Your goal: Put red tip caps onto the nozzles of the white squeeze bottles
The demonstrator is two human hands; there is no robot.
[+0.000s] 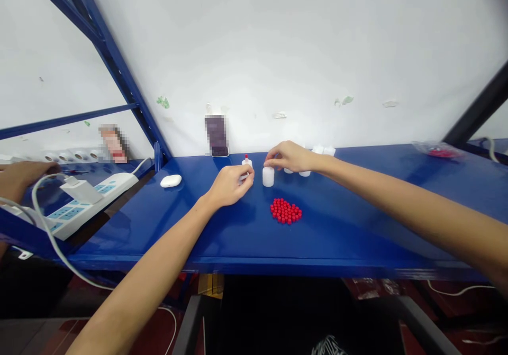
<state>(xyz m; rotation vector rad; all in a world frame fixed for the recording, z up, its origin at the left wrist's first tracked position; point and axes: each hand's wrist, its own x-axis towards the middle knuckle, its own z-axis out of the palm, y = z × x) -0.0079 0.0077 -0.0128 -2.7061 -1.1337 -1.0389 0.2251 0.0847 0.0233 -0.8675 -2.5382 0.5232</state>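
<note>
White bottle (268,177): one, upright on the blue table (349,217); likely light, stiff, slippery; we'd hold its sides.
Right hand (292,156): fingertips close together at its top; we can't tell whether they pinch.
Left hand (229,185): curled by one red-topped bottle (246,161), grip unclear.
Red caps (285,211): over twenty, one pile.

- One view, head-worn.
- Faces forward and down across blue table (238,236) to white wall (278,43).
- Close range; left hand (232,185), right hand (291,156) near mid-frame.

At frame centre I see a white plastic cylinder (268,177), small round red caps (285,211), a glossy blue tabletop (234,236); bottom, a black-and-white streaked patch (328,346).
</note>
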